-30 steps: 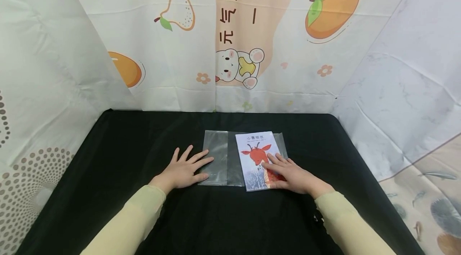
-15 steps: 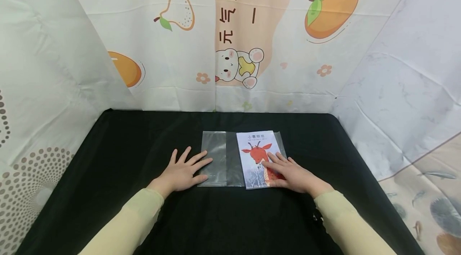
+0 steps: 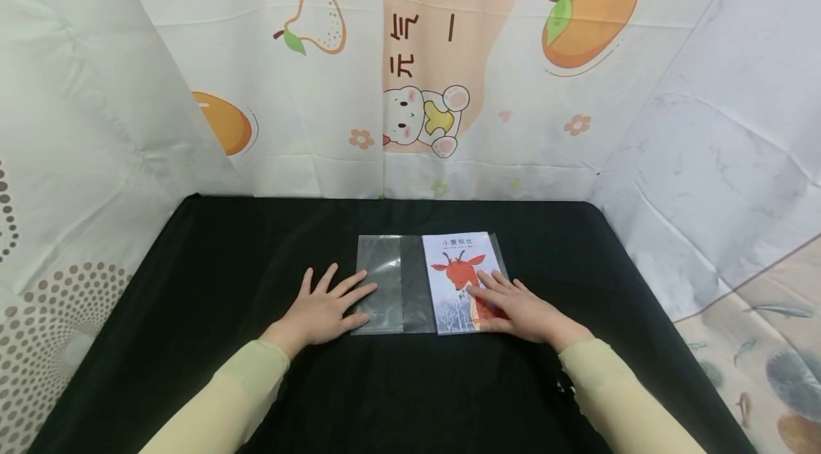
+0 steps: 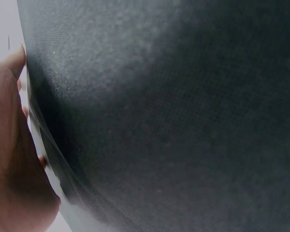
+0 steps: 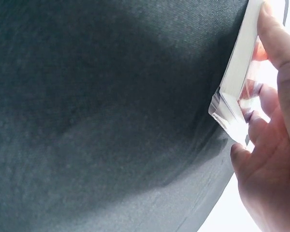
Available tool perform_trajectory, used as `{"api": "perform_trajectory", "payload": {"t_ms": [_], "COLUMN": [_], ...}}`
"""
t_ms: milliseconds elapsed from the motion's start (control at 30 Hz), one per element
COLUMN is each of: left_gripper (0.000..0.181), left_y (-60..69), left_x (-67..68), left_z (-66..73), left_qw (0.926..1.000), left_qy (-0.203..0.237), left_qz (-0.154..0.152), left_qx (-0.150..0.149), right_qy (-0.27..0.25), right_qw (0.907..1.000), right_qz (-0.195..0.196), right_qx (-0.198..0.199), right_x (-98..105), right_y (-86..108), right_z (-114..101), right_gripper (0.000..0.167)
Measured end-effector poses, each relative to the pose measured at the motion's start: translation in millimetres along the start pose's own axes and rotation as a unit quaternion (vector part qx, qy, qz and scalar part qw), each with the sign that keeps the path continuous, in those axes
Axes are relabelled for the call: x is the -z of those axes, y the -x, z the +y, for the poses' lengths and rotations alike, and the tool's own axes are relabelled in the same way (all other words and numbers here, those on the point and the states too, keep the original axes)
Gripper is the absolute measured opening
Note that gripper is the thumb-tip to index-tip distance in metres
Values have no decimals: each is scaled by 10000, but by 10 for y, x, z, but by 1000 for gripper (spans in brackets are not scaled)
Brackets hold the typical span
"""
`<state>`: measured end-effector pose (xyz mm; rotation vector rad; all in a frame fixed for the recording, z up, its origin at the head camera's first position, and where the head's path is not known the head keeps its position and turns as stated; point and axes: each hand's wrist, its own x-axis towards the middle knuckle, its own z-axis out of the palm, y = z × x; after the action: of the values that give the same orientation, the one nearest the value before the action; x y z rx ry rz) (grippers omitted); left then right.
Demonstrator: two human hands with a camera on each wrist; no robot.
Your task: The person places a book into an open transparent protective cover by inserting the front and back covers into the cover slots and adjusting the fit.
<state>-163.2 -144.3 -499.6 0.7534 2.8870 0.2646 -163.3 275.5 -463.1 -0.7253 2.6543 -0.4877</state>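
Observation:
A book with a red deer on its white cover (image 3: 452, 283) lies on the right part of a clear plastic book cover (image 3: 417, 290). My right hand (image 3: 521, 313) rests on the book's right side, fingers spread and straight. In the right wrist view, the book's page edges (image 5: 239, 63) show beside that hand (image 5: 270, 154), with clear plastic at a corner. My left hand (image 3: 318, 313) lies spread, its fingertips on the left edge of the plastic. The left wrist view shows only part of this hand (image 4: 14, 159) at its left side.
A black cloth (image 3: 398, 390) covers the table beneath everything. Behind it hangs a white printed curtain (image 3: 308, 105) with fruit drawings. Pale fabric (image 3: 718, 133) closes off the right side, and dotted fabric (image 3: 96, 311) the left.
The left hand and the plastic's left edge have shifted slightly left and nearer. The book has turned a little straighter, its lower edge moving up slightly. The right hand has barely moved.

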Motion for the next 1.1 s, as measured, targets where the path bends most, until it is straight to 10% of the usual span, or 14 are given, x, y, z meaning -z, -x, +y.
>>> {"api": "perform_trajectory", "payload": {"t_ms": [1100], "left_gripper": [64], "left_y": [74], "left_x": [-38], "left_z": [41], "left_qw": [9999], "left_qy": [4], "left_qz": [121], "left_qx": [113], "right_qy": [-47], "right_qw": [9999], "right_qz": [132], "right_qx": [33], "right_x": [16], "right_y": [48], "right_z": [-9], "right_gripper": [79]}}
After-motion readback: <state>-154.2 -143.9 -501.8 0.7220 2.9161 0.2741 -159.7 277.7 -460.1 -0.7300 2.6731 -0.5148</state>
